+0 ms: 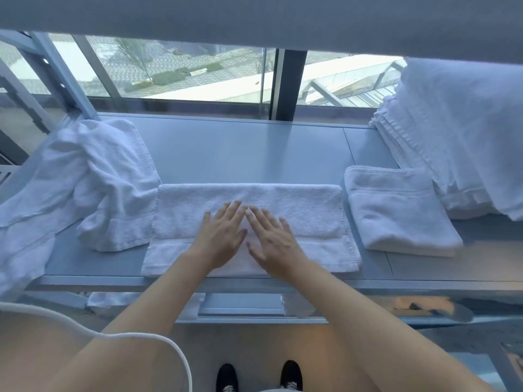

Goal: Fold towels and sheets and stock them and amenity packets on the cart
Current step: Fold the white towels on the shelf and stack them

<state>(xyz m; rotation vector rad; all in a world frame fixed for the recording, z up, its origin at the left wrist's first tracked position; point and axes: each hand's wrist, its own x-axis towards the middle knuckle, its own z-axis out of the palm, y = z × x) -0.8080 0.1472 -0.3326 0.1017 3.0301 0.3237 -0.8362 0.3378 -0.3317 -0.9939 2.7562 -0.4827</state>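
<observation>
I'm smoothing a fold on the long pale-grey metal shelf top (240, 148) by the window. The white terry towel (305, 210) lies lengthwise at its front edge, between a crumpled heap of white linen (93, 176) and a small folded white towel (396, 207), with a tall stack of folded white linen (458, 131) further right. To do this well, I'd sweep both palms outward from the middle, pressing air out before the next fold. The towel's far half is doubled over, short of the stitched near hem. My left hand (222, 236) and right hand (273, 239) lie flat, fingers straight, gripping nothing.
</observation>
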